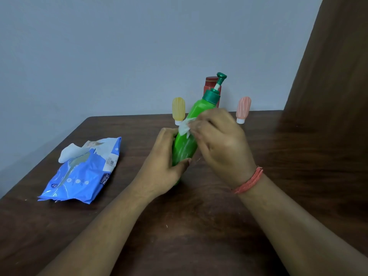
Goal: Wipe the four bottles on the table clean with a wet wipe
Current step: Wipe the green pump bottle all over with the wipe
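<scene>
Green plastic, the bottle (184, 145) leans tilted between both hands: left hand (165, 166) curled round its lower body, right hand (218, 142) pinching the wipe (184, 128) against its upper side. Likely light, stiff and slick once wet, so hold it low on the body

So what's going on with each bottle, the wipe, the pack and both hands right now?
green bottle: tilted, held
wipe: pressed on green bottle
left hand: grips green bottle
right hand: holds wipe
yellow bottle: standing on cap
pink bottle: standing on cap
red bottle: upright, capped
pack: open, wipe sticking out
</scene>
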